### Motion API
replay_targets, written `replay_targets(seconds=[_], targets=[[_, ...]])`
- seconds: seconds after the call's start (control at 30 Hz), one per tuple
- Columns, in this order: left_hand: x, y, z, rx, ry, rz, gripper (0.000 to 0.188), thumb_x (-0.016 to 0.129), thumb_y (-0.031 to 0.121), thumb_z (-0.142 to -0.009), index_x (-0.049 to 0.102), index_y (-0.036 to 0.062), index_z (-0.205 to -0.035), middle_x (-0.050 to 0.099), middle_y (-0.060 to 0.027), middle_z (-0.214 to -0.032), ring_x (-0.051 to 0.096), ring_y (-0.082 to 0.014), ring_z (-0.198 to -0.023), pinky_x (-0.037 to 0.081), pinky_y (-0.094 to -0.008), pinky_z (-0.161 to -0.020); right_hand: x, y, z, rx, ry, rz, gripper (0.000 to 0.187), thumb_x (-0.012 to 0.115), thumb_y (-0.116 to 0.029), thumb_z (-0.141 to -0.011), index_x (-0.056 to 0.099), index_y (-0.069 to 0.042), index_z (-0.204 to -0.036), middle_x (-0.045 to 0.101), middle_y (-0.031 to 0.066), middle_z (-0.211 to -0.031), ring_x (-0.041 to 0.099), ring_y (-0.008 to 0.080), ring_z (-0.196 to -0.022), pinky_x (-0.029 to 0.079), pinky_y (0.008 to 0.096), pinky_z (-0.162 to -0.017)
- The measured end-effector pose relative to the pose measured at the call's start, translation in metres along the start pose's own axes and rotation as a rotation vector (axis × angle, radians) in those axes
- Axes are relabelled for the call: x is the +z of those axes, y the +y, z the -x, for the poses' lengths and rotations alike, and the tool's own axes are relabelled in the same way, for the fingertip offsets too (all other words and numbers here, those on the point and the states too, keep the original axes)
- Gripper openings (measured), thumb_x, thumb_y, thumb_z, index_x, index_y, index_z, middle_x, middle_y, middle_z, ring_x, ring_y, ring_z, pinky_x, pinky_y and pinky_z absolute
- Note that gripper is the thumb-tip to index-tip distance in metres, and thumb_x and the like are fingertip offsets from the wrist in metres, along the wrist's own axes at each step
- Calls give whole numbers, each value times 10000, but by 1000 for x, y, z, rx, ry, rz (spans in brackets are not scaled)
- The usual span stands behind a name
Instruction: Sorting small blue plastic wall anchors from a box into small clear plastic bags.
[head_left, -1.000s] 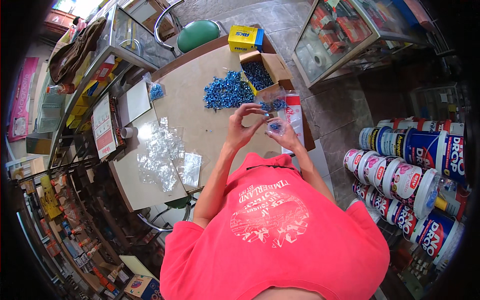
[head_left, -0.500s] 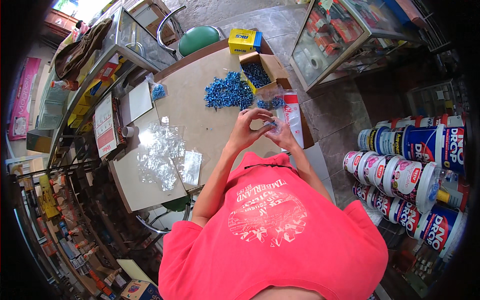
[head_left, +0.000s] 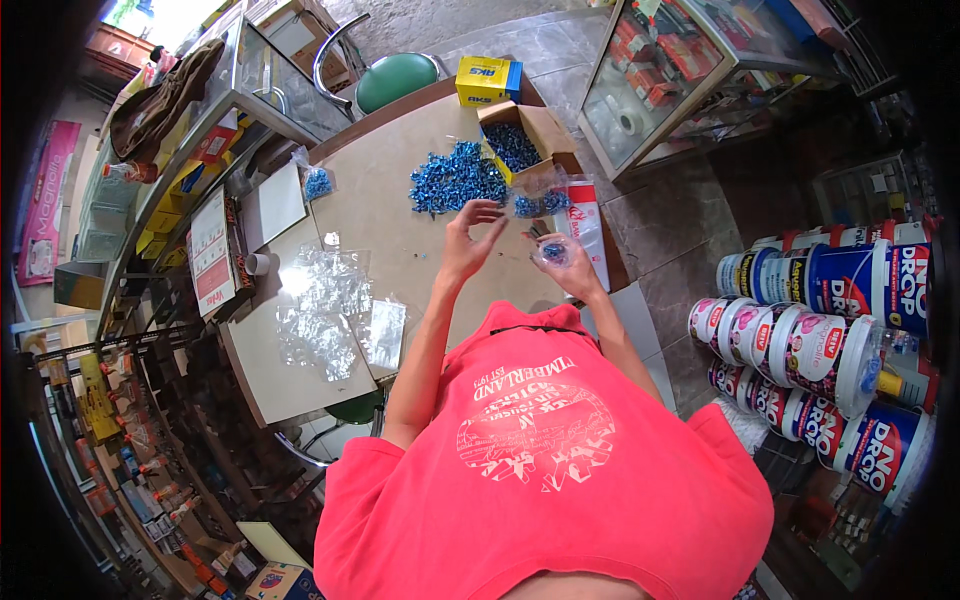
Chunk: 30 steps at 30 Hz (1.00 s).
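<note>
Head view, cataloguing: right hand is closing its fingers around a small clear bag of blue pieces, holding it mouth-up, likely for filling. Left hand is hovering open beside it, fingers spread and loosely curled; whether it is holding any pieces, I cannot tell. Blue pile is lying just beyond (within easy reach), next to an open carton of the same. Empty bags are lying spread to the left. Beige table is bearing all this; paint tubs and glass cabinets are crowding the shop floor.
</note>
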<state>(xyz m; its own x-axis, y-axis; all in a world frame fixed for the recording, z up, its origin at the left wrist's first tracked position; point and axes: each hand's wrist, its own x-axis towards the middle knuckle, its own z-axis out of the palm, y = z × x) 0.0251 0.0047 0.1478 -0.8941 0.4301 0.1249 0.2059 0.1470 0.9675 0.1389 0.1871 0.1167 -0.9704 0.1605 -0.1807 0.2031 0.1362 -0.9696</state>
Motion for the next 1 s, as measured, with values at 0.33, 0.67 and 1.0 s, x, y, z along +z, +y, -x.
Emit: replay_targets(seconds=[0.33, 0.67, 1.0], targets=[[-3, -116, -4, -227, 34, -319, 350, 698, 130, -751, 564, 6, -1049, 660, -136, -1008, 659, -257, -849, 521, -344, -749, -31, 17, 11, -55, 80, 123, 285, 715, -119, -750, 609, -26, -999, 650, 75, -891, 602, 133, -825, 478, 273, -761], [28, -142, -27, -340, 228, -397, 256, 656, 40, -703, 571, 49, -945, 672, -108, -857, 665, -263, -778, 517, -359, -679, -49, 9, -8, -66, 62, 172, 307, 720, -121, -754, 595, -20, -1015, 657, 73, -865, 603, 122, -801, 482, 271, -738], [30, -139, -9, -334, 408, -366, 278, 638, -23, -694, 570, 62, -950, 650, -115, -756, 656, -257, -720, 503, -358, -625, -54, 5, -31, 4, -48, 78, 294, 743, -104, -728, 603, -11, -970, 634, 64, -882, 584, 133, -826, 480, 280, -765]])
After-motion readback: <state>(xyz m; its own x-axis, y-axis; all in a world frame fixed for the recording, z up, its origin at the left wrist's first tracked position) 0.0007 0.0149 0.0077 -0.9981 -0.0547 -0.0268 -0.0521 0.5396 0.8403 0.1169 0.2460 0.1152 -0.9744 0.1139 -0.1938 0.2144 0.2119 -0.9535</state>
